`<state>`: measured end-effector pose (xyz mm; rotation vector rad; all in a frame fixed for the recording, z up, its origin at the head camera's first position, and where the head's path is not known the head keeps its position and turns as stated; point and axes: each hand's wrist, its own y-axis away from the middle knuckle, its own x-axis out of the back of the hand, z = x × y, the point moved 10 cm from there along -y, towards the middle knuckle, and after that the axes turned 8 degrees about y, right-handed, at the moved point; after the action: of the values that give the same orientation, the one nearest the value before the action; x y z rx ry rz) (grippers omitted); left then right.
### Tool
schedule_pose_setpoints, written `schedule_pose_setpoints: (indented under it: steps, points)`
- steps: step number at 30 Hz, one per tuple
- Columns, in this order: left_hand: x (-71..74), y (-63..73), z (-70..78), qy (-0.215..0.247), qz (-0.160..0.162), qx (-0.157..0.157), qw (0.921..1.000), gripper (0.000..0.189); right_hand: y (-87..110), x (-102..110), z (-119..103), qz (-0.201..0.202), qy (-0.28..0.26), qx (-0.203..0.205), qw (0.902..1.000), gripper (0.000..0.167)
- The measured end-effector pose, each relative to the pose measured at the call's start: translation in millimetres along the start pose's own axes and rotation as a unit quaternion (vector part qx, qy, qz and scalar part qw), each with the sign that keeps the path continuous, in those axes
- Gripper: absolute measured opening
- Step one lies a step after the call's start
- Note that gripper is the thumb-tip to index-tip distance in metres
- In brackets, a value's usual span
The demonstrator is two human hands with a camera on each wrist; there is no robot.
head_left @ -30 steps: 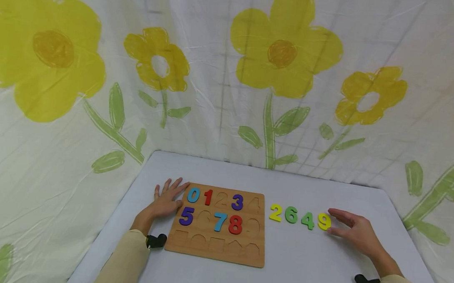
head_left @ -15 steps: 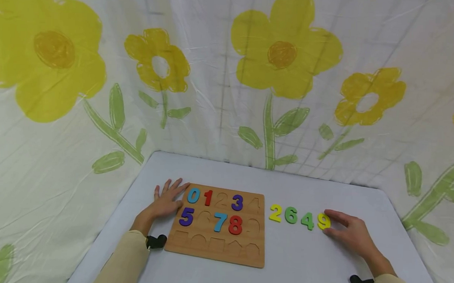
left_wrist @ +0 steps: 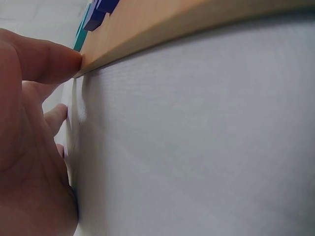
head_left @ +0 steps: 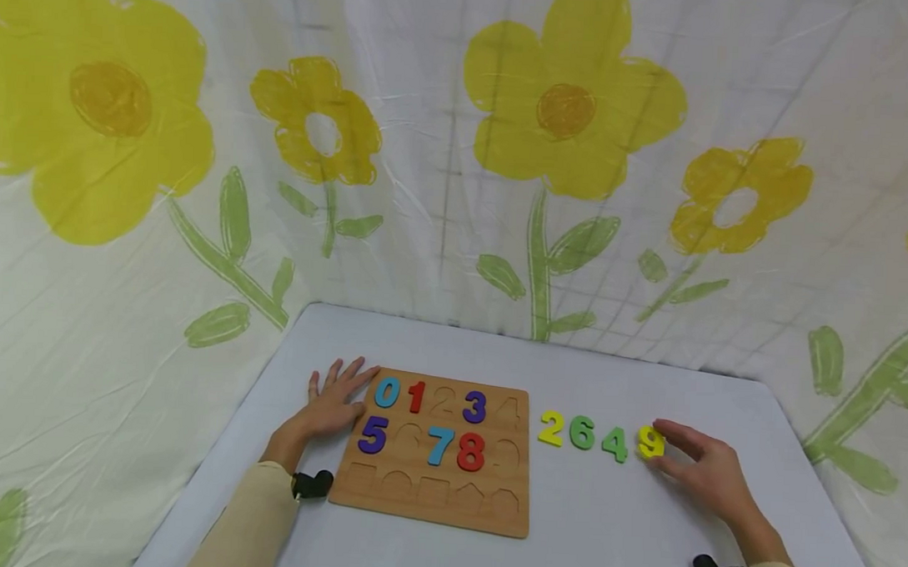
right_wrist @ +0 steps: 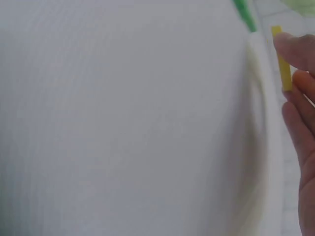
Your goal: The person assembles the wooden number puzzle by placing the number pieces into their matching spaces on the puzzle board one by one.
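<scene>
Right hand pinched yellow 9 nearer right edge of desk, fingertip-only hold risking slip; left hand had fingers spread.

This is a small space, curtained like a booth; whether in a home or a studio, I cannot tell. A white curtain, printed with large yellow flowers and green leaves, hangs behind the white counter and at both its sides.
</scene>
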<state>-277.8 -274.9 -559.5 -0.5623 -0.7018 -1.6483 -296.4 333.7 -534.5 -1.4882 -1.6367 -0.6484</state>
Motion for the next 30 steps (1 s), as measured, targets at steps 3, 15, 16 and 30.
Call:
schedule_pose_setpoints:
  steps: [3, 15, 16, 30]
  points:
    - [-0.1, -0.1, 0.5, -0.001, -0.001, 0.0, 1.0, 0.074, 1.7, 6, -12, 0.002, -0.032, 0.014, 0.9994, 0.065]
    - [-0.9, -1.2, -7.3, 0.009, 0.015, -0.012, 0.9998, 0.074, 11.1, 20, -100, -0.004, -0.052, 0.089, 0.9947, 0.061]
    - [-1.4, -2.0, -8.6, 0.013, 0.017, -0.018, 0.9996, 0.074, 11.7, 19, -106, -0.005, -0.05, 0.092, 0.9945, 0.061]
    - [-2.2, -3.3, -7.9, 0.001, 0.001, -0.002, 1.0, 0.074, 18.1, -5, -175, -0.012, -0.009, 0.162, 0.9867, 0.056]
